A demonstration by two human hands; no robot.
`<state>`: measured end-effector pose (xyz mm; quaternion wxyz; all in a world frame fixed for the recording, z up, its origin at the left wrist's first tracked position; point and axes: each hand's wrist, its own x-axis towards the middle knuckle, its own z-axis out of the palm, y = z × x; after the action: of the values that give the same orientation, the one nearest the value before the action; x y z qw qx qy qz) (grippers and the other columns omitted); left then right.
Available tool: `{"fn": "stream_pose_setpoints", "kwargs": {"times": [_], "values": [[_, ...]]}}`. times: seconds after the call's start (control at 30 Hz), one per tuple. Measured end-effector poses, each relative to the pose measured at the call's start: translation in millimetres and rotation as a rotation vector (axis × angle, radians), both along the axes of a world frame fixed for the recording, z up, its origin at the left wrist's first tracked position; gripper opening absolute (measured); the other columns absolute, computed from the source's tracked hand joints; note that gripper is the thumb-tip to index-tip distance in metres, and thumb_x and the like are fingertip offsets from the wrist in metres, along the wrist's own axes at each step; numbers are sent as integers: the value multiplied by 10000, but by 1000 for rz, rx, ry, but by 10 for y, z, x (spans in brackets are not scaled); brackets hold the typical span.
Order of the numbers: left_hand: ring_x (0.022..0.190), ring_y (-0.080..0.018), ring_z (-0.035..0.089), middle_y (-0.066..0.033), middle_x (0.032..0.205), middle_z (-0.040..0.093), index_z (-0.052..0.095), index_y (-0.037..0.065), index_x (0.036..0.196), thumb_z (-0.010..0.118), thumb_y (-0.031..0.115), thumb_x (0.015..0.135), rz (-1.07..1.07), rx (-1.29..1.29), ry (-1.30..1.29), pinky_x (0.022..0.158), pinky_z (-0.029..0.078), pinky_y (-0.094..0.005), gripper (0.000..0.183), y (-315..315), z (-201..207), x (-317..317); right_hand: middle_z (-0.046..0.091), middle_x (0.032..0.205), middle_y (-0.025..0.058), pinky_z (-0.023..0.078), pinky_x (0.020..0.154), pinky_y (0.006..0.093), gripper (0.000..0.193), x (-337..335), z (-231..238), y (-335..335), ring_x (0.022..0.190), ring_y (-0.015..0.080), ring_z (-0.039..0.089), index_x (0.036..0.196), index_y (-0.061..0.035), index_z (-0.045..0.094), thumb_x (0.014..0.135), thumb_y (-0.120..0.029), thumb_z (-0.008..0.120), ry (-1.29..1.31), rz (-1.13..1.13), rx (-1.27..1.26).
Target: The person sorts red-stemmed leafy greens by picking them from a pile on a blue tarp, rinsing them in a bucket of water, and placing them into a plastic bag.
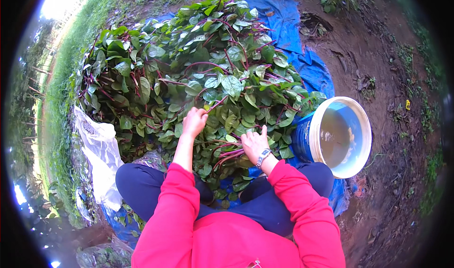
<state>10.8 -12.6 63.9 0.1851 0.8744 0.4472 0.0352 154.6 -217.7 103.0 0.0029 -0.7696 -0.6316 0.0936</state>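
Observation:
A large heap of leafy greens with purple-red stems, like Malabar spinach (156, 93), lies spread in front of my crossed legs. My left hand (195, 121) is closed in a pinch on the end of one purple-stemmed sprig (218, 104), whose leaves reach up and right over the heap. To its right, my right hand (255, 144) grips a bunch of stems (229, 155), and their cut ends point left. Its thumb side is toward the heap, and some of its fingers are hidden under the hand. A metal watch circles my right wrist.
A blue bucket with a white rim (366, 140), holding murky water, stands by my right knee. Blue tarp (279, 22) lies beneath the heap. White plastic sheeting (101, 154) is at my left knee. Bare brown soil (378, 69) stretches right, and grass (71, 79) borders the left.

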Motion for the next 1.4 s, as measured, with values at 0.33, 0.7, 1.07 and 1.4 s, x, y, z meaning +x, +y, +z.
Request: {"fn": "stream_pose_setpoints", "kwargs": {"times": [0.33,0.7,1.07,1.4], "values": [[860,-113,568,-51,962,641,607,58,1075,597,115,789,-5,-619,-430,793,450,-264,292,-403,553,-235,488,1176,100,241,1004,549,163,2,171,59,1209,273,377,888,-112,566,734,-159,541,-94,198,440],[1071,-285,545,-146,1149,574,510,66,1186,517,189,848,398,-352,-349,917,412,-337,360,98,-265,78,555,875,103,392,831,430,281,-26,107,57,859,284,550,1034,-95,526,755,-131,521,113,271,71],[859,-110,548,-19,909,620,606,18,1007,589,168,829,361,-557,-768,798,412,-246,234,114,-142,24,589,898,83,255,954,601,190,-3,124,39,914,240,572,930,-95,578,752,-142,532,8,108,-32],[916,-255,607,-104,962,647,664,132,958,607,198,766,87,-370,178,794,472,-359,211,20,420,-508,579,919,76,301,923,538,295,-23,121,29,954,230,555,956,-93,561,673,-158,614,60,79,-93]]}}
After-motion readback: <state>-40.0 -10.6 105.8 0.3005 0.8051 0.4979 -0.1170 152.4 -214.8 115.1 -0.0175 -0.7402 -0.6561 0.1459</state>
